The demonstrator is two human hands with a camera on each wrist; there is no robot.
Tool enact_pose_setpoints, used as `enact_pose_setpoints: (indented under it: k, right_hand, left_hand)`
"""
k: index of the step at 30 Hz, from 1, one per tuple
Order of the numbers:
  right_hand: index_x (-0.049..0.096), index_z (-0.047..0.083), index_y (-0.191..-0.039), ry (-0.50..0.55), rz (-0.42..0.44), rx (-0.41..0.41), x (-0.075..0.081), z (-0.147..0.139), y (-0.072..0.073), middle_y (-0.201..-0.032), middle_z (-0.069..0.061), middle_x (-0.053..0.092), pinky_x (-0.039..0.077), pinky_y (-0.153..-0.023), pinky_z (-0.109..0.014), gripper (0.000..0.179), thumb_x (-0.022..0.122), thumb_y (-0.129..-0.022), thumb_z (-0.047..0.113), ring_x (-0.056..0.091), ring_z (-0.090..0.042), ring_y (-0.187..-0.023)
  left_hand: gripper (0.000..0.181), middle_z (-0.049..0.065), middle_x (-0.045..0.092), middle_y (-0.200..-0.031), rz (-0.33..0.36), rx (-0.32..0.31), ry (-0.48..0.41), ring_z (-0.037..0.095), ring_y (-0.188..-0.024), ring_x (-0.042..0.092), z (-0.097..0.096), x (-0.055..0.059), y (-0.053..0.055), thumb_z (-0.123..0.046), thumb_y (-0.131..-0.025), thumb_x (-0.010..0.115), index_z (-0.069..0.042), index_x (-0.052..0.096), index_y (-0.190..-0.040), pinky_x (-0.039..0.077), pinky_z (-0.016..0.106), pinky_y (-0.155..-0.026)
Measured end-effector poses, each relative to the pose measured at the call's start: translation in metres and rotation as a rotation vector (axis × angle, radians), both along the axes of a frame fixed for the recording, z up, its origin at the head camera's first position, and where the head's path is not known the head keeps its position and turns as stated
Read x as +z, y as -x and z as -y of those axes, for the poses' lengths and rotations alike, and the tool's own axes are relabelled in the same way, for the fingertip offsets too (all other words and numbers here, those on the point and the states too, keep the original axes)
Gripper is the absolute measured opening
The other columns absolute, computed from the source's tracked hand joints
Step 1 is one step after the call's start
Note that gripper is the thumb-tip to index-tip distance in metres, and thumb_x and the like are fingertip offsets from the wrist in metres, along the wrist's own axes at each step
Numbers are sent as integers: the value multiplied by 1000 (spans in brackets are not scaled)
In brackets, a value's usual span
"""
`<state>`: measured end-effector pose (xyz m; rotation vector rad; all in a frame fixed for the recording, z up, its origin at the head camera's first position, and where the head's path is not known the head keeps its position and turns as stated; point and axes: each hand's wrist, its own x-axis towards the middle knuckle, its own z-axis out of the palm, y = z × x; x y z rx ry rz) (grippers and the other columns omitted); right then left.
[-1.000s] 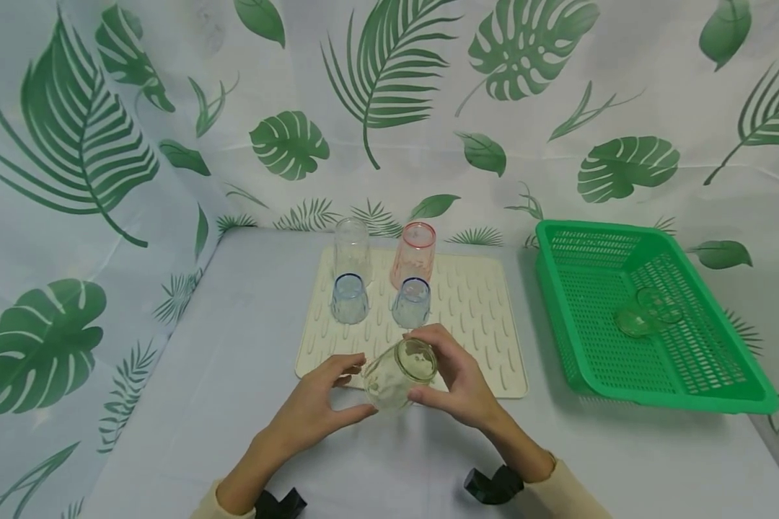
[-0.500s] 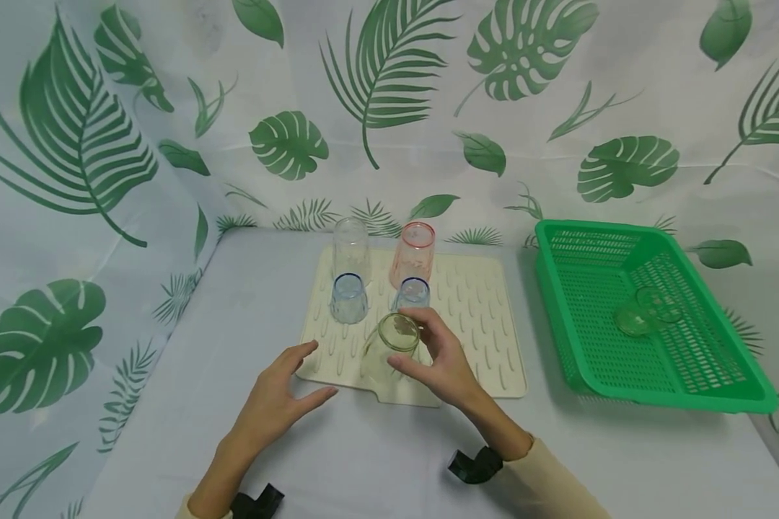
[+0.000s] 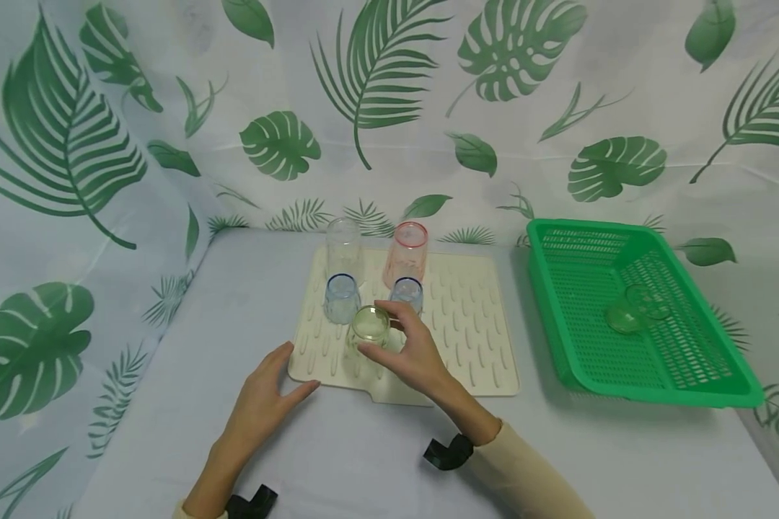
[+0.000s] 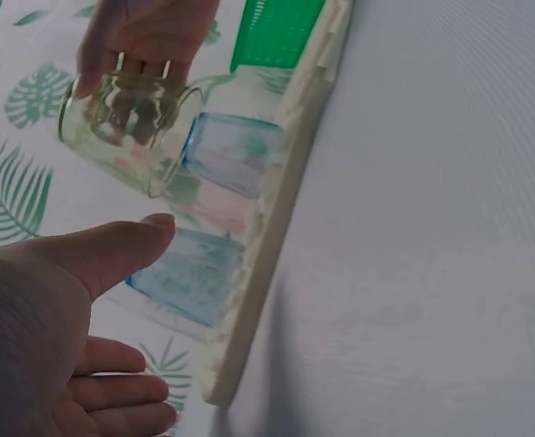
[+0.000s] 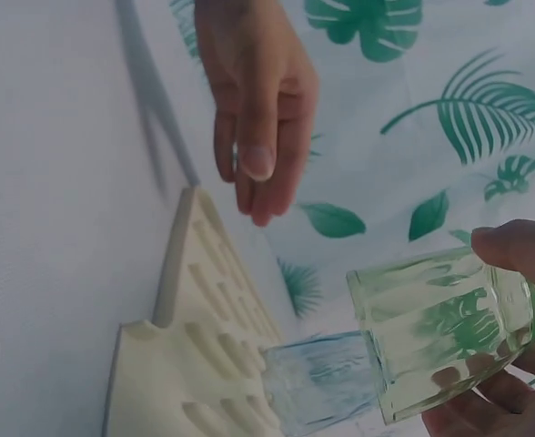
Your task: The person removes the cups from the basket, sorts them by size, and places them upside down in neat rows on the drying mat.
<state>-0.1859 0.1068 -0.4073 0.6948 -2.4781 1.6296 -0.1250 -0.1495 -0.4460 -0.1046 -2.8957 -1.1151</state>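
My right hand [image 3: 405,349] grips a yellow-green glass [image 3: 371,326] by its side, thumb on one side and fingers on the other. In the right wrist view the green glass [image 5: 445,332] is held above the ribbed cream drying mat [image 3: 454,317]. My left hand [image 3: 260,396] holds nothing; its thumb and fingers are spread at the mat's front left corner. Just behind the held glass stand two small blue glasses, the left one [image 3: 342,306] and the right one [image 3: 407,290], partly hidden by my right hand. A clear tall glass [image 3: 343,249] and a pink glass [image 3: 407,256] stand behind them.
A green plastic basket [image 3: 548,317] stands on the right side of the white table [image 3: 234,303], with a green glass [image 3: 626,316] lying inside. A leaf-print curtain [image 3: 409,173] hangs along the back and left.
My right hand has carried the green glass forward and left, from the mat's front edge to over the mat. My left hand has drawn away from the glass to the left.
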Motion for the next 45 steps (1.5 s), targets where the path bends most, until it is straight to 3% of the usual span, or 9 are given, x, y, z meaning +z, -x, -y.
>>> enact_pose_setpoints:
  k: [5,8,23,33,45]
  right_hand:
    - [52,4,-140,-4,16,-1,-9,12,6,-136,-11,57,51,-108,-46,65,82,-84,18,57,-26,-126]
    - [51,0,-140,2,23,5,-14,18,9,-137,-13,57,51,-107,-47,66,82,-84,18,56,-28,-127]
    - [49,-1,-142,-44,77,22,-31,40,20,-138,-16,56,50,-109,-42,71,83,-83,18,56,-30,-129]
    - [48,-2,-142,-81,94,28,-43,49,26,-137,-15,54,51,-108,-40,73,84,-82,19,56,-29,-129]
    - [47,-2,-143,-120,61,45,-44,50,29,-136,-16,53,52,-107,-40,76,85,-82,23,55,-27,-126]
  left_hand:
    - [88,25,36,-158,97,18,40,43,-148,32,3,-12,4,-47,-88,74,1,37,-152,31,59,-120]
    - [87,25,34,-160,119,26,59,44,-149,29,5,-18,6,-47,-89,74,0,37,-153,29,60,-120]
    - [82,27,39,-155,26,-4,151,43,-147,32,7,-28,7,-39,-88,76,8,43,-147,28,59,-121]
    - [79,28,43,-152,16,22,159,47,-143,37,5,-28,7,-39,-88,76,8,47,-144,34,62,-116]
    - [78,28,42,-153,4,23,166,46,-144,37,6,-30,8,-39,-88,76,8,47,-144,34,62,-116]
